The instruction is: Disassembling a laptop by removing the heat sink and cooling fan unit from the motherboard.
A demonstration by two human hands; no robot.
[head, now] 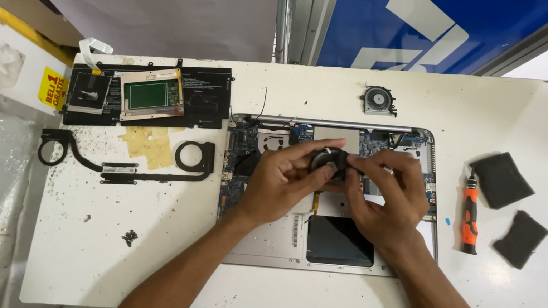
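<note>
White table carries the open laptop at its front-middle, and directly over its board both hands, left and right, pinch one small fan together, equally near, its long axis unclear.

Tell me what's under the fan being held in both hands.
The open laptop chassis lies under the fan: blue circuit board and a grey plate show around the left hand and right hand. Directly beneath, the hands cover it.
</note>
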